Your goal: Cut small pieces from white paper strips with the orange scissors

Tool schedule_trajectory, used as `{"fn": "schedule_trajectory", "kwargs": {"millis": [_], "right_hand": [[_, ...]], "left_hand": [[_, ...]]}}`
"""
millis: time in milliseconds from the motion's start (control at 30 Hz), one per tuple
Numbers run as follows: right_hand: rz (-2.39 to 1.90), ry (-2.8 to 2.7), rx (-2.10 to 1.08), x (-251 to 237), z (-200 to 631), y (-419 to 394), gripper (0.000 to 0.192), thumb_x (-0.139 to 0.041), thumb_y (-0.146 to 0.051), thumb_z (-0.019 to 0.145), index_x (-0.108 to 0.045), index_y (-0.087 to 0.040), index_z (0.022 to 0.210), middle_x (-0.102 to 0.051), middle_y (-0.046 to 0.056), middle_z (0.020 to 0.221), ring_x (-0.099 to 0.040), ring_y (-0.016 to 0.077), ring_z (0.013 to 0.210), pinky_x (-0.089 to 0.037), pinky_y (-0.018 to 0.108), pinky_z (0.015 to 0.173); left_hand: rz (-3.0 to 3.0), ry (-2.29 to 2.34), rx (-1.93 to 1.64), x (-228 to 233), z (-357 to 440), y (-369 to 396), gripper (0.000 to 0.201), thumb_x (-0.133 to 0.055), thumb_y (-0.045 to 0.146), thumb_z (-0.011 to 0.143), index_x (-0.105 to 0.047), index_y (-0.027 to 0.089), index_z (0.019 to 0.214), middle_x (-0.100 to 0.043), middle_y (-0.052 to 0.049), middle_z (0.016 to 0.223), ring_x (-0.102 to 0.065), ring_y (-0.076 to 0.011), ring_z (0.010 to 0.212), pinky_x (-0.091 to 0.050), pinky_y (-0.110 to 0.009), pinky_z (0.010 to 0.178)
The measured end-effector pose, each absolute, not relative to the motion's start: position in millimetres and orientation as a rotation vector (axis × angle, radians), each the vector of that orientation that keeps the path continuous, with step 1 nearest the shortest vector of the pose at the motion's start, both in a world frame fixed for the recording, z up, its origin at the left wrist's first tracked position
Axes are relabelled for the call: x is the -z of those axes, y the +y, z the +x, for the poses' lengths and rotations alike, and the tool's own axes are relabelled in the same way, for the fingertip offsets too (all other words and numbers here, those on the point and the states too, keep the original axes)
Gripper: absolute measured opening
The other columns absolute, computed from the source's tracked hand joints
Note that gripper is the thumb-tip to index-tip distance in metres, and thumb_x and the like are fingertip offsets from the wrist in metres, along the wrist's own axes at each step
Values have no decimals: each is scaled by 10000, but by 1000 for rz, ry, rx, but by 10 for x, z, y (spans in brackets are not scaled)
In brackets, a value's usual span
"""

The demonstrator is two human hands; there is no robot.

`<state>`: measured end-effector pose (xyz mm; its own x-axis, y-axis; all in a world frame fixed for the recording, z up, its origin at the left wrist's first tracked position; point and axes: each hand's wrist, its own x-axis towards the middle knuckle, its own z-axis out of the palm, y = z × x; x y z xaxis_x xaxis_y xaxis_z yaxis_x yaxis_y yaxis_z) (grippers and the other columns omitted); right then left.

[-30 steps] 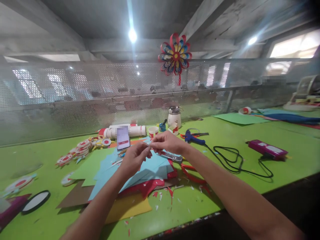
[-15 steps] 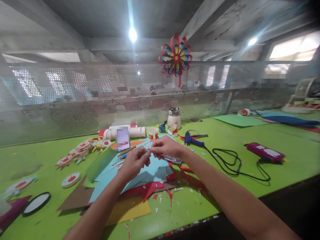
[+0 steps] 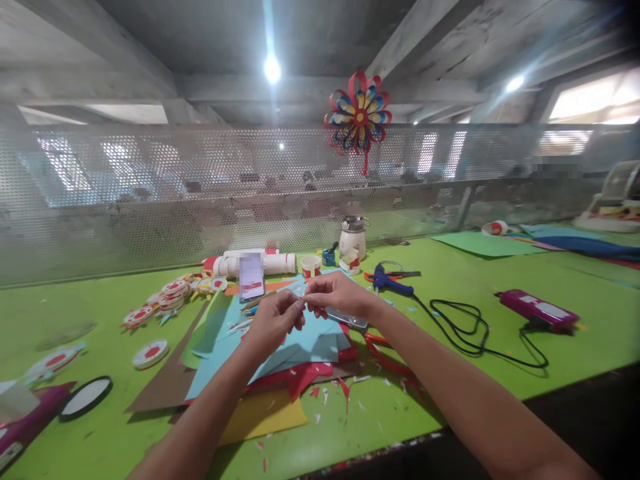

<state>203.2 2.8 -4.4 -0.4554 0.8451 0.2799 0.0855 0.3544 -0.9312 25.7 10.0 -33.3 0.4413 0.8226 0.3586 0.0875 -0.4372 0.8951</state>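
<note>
My left hand [image 3: 277,317] and my right hand [image 3: 336,293] meet fingertip to fingertip over a pile of light blue paper [image 3: 300,350]. Both are closed in a pinch. Whatever sits between the fingertips is too small to make out. Red and brown sheets [image 3: 165,383] stick out from under the blue paper, and a yellow sheet [image 3: 267,417] lies at the front. Beyond my left hand a phone [image 3: 251,280] stands propped up. Orange-handled scissors [image 3: 383,350] lie partly beneath my right forearm.
To the right lies a blue glue gun [image 3: 393,281], its black cord running to a purple power strip [image 3: 539,310]. Red-and-white paper discs [image 3: 151,354] are at left. A white bottle [image 3: 353,239] and paper cup [image 3: 311,267] stand behind. A paper flower [image 3: 359,117] hangs before the mesh panel [image 3: 210,180].
The whole scene has shifted slightly to the right in view. Both hands stay pinched together over the blue paper, with little visible movement.
</note>
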Motion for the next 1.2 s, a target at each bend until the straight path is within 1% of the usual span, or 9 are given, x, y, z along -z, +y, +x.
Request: {"fn": "schedule_trajectory", "kwargs": {"millis": [167, 300, 367, 567, 800, 1000, 1200], "right_hand": [[-733, -1790, -1275, 51, 2068, 27, 214, -686, -320, 771, -647, -114, 726, -608, -16, 541, -563, 97, 488, -440, 214, 447], [-651, -1759, -1350, 49, 2118, 17, 173, -682, -285, 796, -653, -117, 764, -620, -13, 557, -568, 91, 502, -437, 198, 450], [-619, -1742, -1385, 34, 2136, -3, 157, -673, -270, 810, -655, -116, 787, -619, -16, 559, -565, 81, 495, -433, 185, 448], [-520, -1734, -1515, -5, 2140, -65, 135, -677, -237, 810, -652, -107, 787, -649, -1, 608, -577, 70, 492, -442, 171, 445], [-397, -1754, -1635, 60, 2150, -27, 161, -704, -250, 782, -647, -100, 799, -646, -9, 579, -568, 73, 451, -449, 165, 396], [-357, -1751, -1653, 68, 2158, -25, 129, -685, -228, 795, -641, -107, 800, -652, -9, 593, -573, 71, 458, -460, 163, 409], [-400, -1748, -1601, 56, 2158, -26, 136, -676, -244, 802, -635, -115, 811, -648, -14, 599, -564, 66, 469, -440, 160, 412]], "left_hand": [[1845, 672, -1039, 259, 241, 33, 246, -579, 351, 811, -558, 147, 675, -600, -8, 546, -475, -94, 468, -384, -230, 477], [1793, 502, -993, 175, 196, -26, 198, -600, 322, 810, -597, 137, 740, -647, -43, 656, -548, -120, 576, -436, -253, 551], [1771, 452, -977, 150, 183, -49, 179, -609, 311, 808, -613, 137, 766, -660, -50, 679, -574, -129, 606, -452, -258, 570], [1765, 399, -989, 139, 187, -83, 150, -647, 281, 785, -642, 136, 746, -678, -46, 650, -585, -120, 568, -462, -248, 553], [1713, 290, -925, 94, 204, -151, 95, -689, 224, 744, -651, 142, 713, -700, -42, 610, -621, -129, 542, -447, -220, 491], [1722, 277, -938, 90, 210, -184, 48, -673, 194, 758, -657, 156, 732, -702, -31, 616, -628, -126, 549, -456, -221, 500], [1766, 317, -960, 136, 204, -137, 69, -641, 223, 792, -652, 160, 765, -694, -33, 656, -615, -129, 583, -471, -246, 549]]}}
